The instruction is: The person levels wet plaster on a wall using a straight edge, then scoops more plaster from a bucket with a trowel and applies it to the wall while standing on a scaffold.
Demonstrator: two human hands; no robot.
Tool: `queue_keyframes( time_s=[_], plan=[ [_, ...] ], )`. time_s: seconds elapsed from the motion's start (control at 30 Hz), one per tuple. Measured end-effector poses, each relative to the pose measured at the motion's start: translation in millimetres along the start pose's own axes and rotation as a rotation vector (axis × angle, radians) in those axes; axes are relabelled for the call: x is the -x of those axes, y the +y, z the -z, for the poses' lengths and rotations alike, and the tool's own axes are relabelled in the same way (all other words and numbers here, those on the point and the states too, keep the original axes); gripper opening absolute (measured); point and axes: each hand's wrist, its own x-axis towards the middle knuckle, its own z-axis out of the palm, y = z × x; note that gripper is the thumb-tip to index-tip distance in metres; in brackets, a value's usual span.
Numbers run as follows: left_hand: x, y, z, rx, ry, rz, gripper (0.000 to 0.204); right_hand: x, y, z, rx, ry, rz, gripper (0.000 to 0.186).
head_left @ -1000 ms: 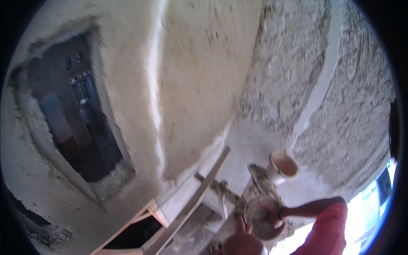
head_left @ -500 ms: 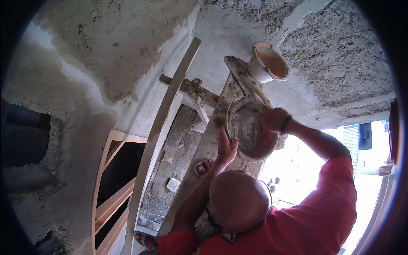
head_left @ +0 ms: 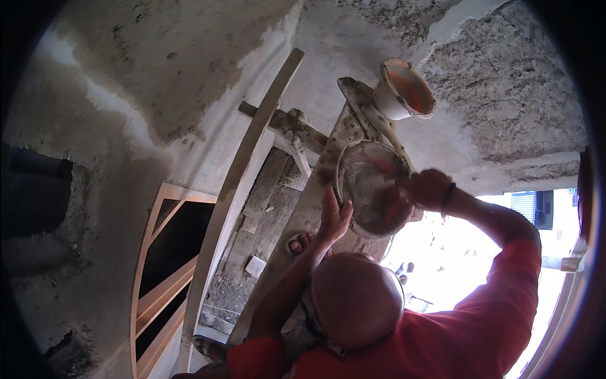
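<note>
Since the camera wearer's own hands are out of frame, I honestly can't tell whether either grip is apart, together or clamped on anything. Closest to the lens is a co-worker's head (head_left: 356, 300), with their red shirt (head_left: 435, 341) right behind it. Their left hand (head_left: 334, 218) sits against the left rim of a round basin (head_left: 382, 228) with wet grey mix in it, and their right hand (head_left: 431, 189) is curled up by the right rim; too blurry to say what it's got. The basin's on a grubby plank (head_left: 309, 211), a sandaled foot (head_left: 300, 243) near it, and a whitish bucket (head_left: 390, 104), orangey inside, stands tilted in view just past the basin. Further back there's a rough, patchy wall (head_left: 505, 107).
</note>
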Motion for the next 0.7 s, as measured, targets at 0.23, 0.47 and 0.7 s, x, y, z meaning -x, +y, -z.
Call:
queue_keyframes(
  time_s=[0.23, 0.47, 0.7],
  plan=[
    [2, 5, -8, -0.136, 0.04, -0.036, 0.069, -43, 5, -19, 0.144, -0.041, -0.073, 0.032],
    [4, 3, -11, -0.069, 0.041, 0.012, 0.071, -5, -10, -67, 0.062, 0.022, 0.091, 0.025],
    [-4, 16, 2, -0.059, 0.022, -0.093, 0.075, 52, 12, -6, 0.143, 0.241, -0.17, 0.019]
  ],
)
